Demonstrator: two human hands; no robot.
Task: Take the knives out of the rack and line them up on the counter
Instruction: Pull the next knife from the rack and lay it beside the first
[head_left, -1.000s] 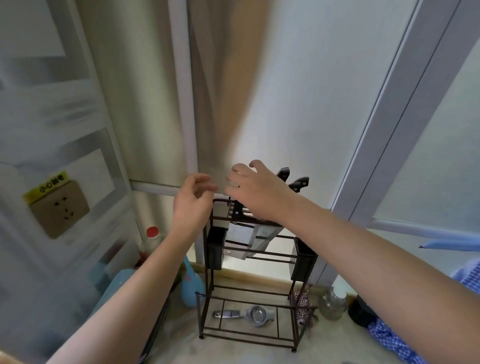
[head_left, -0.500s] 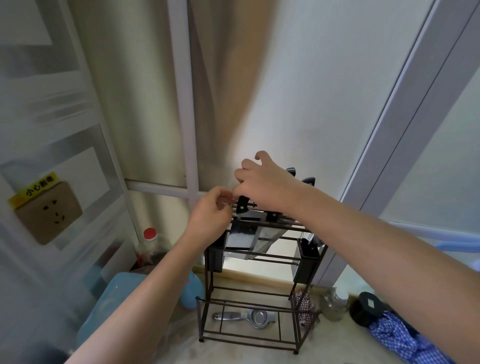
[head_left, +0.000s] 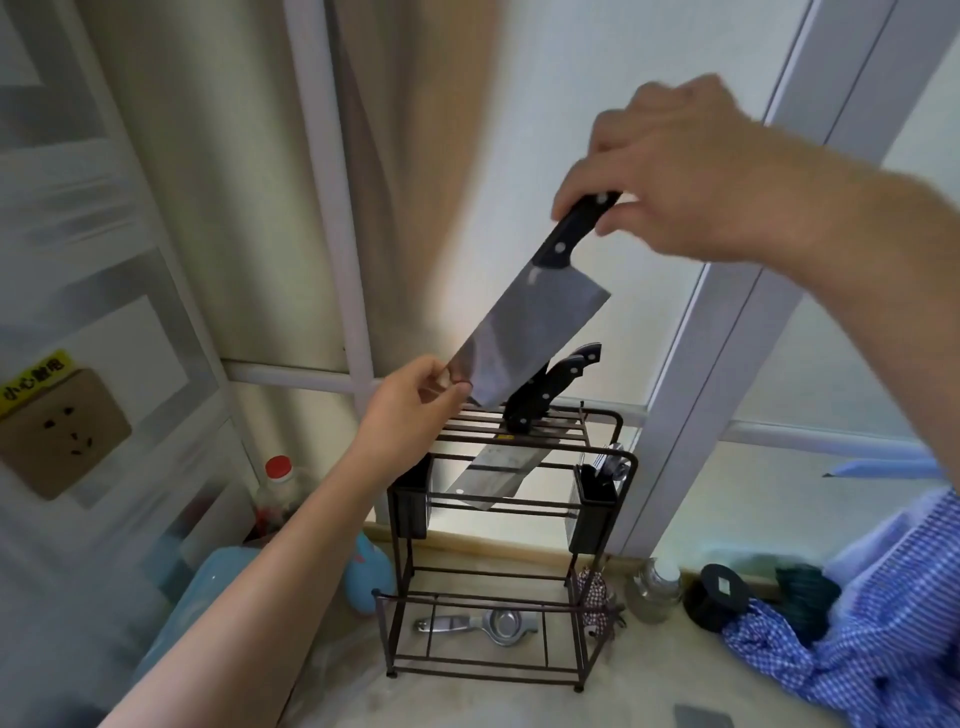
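Observation:
A black wire rack (head_left: 605, 414) stands on the counter against the window. My right hand (head_left: 670, 171) grips the black handle of a cleaver (head_left: 524, 338), held in the air above the rack with its blade slanting down to the left. My left hand (head_left: 410, 405) pinches the blade's lower corner. Two black-handled knives (head_left: 550, 387) are still in the rack's top slots, and one wide blade (head_left: 493, 475) shows below the bars.
A metal squeezer (head_left: 478, 621) lies on the rack's bottom shelf. To the left are a red-capped bottle (head_left: 278, 488) and a blue object (head_left: 366, 571). On the right are a glass jar (head_left: 654, 587), a black lid (head_left: 719, 595) and a blue checked cloth (head_left: 878, 618). A wall socket (head_left: 62, 431) is at far left.
My right hand has pulled a cleaver up and out of the rack's top. My left hand has moved from the rack's edge to the blade's lower corner.

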